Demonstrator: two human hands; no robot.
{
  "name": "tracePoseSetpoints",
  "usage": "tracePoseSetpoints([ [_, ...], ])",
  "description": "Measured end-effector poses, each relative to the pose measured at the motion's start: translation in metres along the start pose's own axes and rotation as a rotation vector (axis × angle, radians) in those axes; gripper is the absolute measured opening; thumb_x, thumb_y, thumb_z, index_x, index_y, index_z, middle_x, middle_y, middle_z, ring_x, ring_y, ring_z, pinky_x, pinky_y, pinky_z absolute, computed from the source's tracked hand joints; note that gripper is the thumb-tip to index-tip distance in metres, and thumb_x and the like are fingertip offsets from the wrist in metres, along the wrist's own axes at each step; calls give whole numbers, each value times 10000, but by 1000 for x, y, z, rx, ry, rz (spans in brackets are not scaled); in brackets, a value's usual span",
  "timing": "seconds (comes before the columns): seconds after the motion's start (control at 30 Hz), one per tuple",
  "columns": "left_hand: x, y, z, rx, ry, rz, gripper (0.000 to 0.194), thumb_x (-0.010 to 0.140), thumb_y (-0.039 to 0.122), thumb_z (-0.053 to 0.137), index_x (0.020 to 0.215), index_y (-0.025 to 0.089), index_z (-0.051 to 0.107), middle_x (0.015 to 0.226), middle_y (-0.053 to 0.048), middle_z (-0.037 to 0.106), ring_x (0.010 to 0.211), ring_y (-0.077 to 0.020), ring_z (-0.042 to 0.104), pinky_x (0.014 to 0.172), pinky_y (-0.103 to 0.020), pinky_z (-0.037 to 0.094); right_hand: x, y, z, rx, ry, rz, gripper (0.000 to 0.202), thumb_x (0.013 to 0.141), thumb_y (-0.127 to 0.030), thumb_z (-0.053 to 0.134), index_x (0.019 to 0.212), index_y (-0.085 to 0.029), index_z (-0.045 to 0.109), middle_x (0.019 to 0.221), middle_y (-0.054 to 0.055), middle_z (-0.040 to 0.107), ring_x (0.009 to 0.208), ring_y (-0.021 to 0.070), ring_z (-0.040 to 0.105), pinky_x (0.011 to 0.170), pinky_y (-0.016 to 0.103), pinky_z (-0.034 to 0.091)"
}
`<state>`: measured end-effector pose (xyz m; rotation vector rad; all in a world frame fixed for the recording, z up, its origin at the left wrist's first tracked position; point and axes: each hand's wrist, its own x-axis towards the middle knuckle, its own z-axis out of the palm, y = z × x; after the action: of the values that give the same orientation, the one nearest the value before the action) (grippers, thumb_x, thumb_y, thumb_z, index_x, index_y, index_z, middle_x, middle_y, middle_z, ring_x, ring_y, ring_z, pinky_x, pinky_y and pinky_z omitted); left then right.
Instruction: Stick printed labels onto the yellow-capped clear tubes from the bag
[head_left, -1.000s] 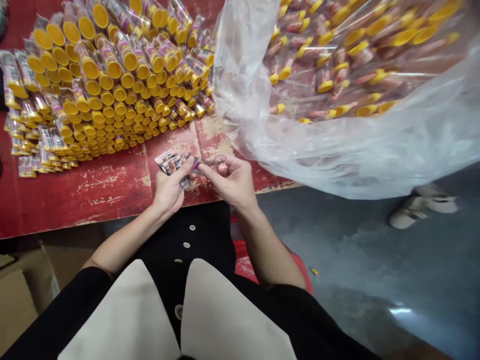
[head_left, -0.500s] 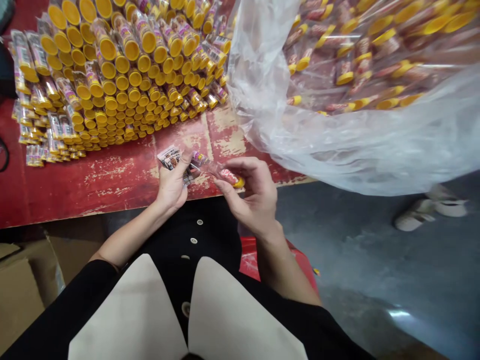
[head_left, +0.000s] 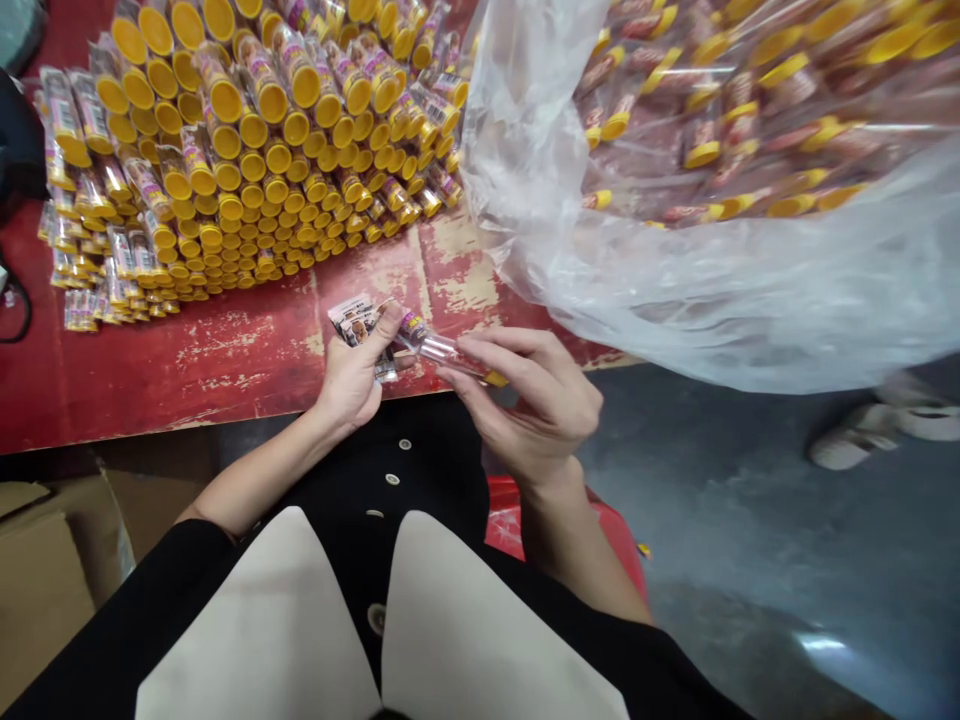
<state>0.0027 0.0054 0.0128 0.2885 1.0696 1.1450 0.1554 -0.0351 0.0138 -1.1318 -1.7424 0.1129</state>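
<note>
My left hand [head_left: 352, 375] is closed on a small stack of printed packets [head_left: 354, 318], thumb on top; they look like flat printed plastic sleeves. From that hand a clear plastic tube [head_left: 439, 348] stretches to the right, with purple-and-yellow print at its left end. My right hand [head_left: 536, 400] pinches the tube's right part between thumb and fingers. Only a bit of its yellow cap [head_left: 495, 379] shows beneath the fingers. Whether the tube is inside a sleeve I cannot tell. Both hands are at the front edge of the worn red table [head_left: 247, 370].
A large pile of yellow-capped tubes [head_left: 255, 190] is stacked at the back left. On the right, a big translucent plastic bag [head_left: 675, 290] full of similar tubes hangs over the table edge. Cardboard [head_left: 45, 560] stands below left, a red stool [head_left: 619, 540] beneath me, shoes [head_left: 862, 430] farther right.
My right hand has shifted right, its fingers now straighter along the tube. The red-and-white contents seen before are now mostly covered. My left hand keeps its hold; the whole view has slid slightly.
</note>
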Motion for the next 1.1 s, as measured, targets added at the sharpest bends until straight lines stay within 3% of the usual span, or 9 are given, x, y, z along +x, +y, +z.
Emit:
tracePoseSetpoints([
  [0.1,-4,1,1,9,-33,-37,464,572,377,955,860,164,660,766,27,716,683,-105,713,599,-175,563,-2,0,2,-62,45,5,536,817,-88,755,1301,-305,675,1080,68,698,941,179,704,754,311,608],
  [0.23,-6,0,2,28,-85,-15,452,590,349,949,910,175,681,834,13,743,691,-104,715,598,-180,560,-6,-1,3,-78,5,53,631,841,-55,698,1427,-258,584,1127,98,699,1016,198,697,838,338,608],
  [0.33,-3,-2,1,55,-57,45,459,566,352,957,880,165,678,815,21,735,622,-80,676,570,-177,546,-12,-5,4,-27,37,81,603,802,-63,751,1367,-241,635,1094,85,743,963,186,719,840,319,614],
  [0.43,-1,-4,-1,66,-25,79,517,525,362,971,904,175,674,822,24,737,654,-94,684,571,-181,541,-18,-10,8,155,55,345,390,821,-132,764,1190,-255,730,1003,49,769,872,170,737,772,305,627],
  [0.53,-1,-4,-4,83,-58,14,536,542,385,963,951,187,679,822,6,748,662,-116,697,548,-183,514,-24,-14,17,415,41,663,264,909,-251,688,1172,-260,709,847,9,752,660,137,704,596,282,612],
  [0.6,-2,-4,-4,81,-94,-32,508,591,397,942,980,192,688,862,-22,764,735,-149,733,548,-181,504,-27,-15,21,348,97,639,242,894,-276,707,1135,-253,715,917,32,758,735,160,727,657,322,640],
  [0.73,-2,-5,-4,6,-71,-76,390,731,414,863,1007,196,695,989,-64,779,976,-209,760,641,-189,551,-29,-13,25,49,214,417,230,825,-240,774,1054,-250,745,1046,75,733,965,215,723,837,402,639],
  [0.93,8,-1,-4,-71,85,-137,182,834,256,776,982,177,706,948,-29,757,827,-141,748,547,-146,507,-32,-2,23,299,297,628,236,826,-286,774,1052,-237,729,1001,50,705,901,180,706,782,349,627],
  [1.1,11,5,-5,-143,49,-292,98,917,263,680,939,171,702,995,-61,755,894,-155,750,473,-122,447,-39,1,27,404,307,669,234,802,-264,796,1026,-234,735,977,37,695,869,162,698,745,314,618],
])
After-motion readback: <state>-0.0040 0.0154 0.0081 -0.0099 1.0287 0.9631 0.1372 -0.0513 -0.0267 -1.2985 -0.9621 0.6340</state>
